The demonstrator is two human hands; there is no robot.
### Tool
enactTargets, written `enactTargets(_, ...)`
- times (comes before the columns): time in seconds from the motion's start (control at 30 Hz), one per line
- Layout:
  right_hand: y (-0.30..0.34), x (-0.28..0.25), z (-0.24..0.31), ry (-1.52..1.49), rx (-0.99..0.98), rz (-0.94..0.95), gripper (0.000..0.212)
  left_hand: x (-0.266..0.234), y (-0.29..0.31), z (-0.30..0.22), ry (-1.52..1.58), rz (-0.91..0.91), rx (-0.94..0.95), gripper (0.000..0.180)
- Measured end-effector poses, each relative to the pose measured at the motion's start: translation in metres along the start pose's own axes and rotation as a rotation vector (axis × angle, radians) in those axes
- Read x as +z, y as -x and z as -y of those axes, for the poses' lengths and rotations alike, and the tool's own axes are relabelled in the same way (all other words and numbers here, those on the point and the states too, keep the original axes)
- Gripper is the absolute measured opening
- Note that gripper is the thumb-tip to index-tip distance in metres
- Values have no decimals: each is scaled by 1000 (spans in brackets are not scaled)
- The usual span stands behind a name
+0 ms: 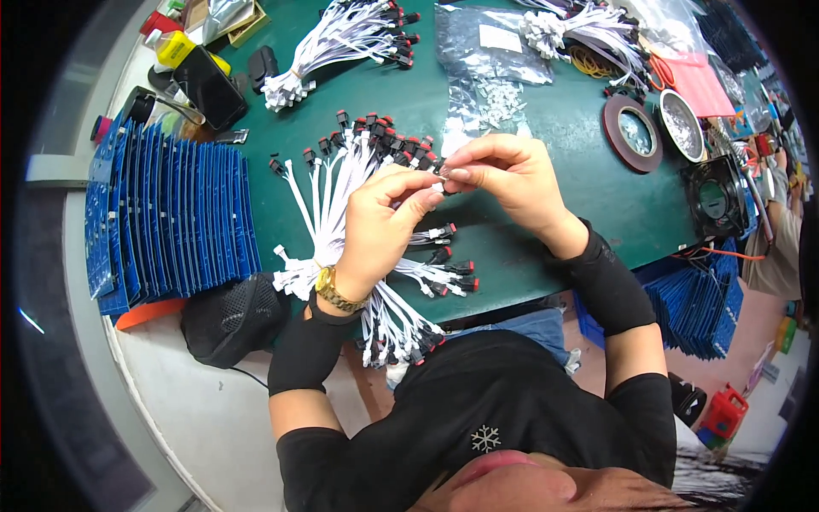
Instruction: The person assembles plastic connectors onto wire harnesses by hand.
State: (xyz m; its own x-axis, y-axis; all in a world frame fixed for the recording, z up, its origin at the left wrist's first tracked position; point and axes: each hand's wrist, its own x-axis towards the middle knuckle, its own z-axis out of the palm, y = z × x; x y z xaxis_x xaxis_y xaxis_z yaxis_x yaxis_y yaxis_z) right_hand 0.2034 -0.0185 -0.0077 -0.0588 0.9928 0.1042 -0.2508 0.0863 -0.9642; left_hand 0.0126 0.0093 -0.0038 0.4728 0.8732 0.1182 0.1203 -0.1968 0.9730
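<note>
My left hand (pixel 381 224), with a gold watch on its wrist, pinches a small white connector (pixel 438 188) between thumb and fingertips. Close against it, my right hand (pixel 514 181) is closed in a pinch at what look like thin wire ends; the fingertips partly hide them. Beneath my hands, a fanned bundle of white cables (pixel 328 200) with black-and-red push-button switches (pixel 375 128) at their ends lies on the green table. More such cables (pixel 399 320) hang over the near edge. Past my fingertips, small white connectors (pixel 499 102) lie loose on a clear plastic bag (pixel 478 55).
Blue circuit boards (pixel 175 218) stand in a row at left. Another cable bundle (pixel 328 43) lies at the back. To the right are a brown tape roll (pixel 631 134), a white bowl (pixel 681 125) and a black fan (pixel 715 198). A phone (pixel 211 88) stands at far left.
</note>
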Motion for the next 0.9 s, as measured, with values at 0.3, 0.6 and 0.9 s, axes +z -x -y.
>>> enactTargets(0.3,4,6,-2,-48,15,79,11,-9,3,-5,355,64,-263,10)
enactTargets(0.6,5,9,-1,239,-250,75,14,-11,4,-5,442,93,-269,14)
enactTargets(0.9,6,12,-1,313,-301,3,12,-9,4,-6,427,103,-290,13)
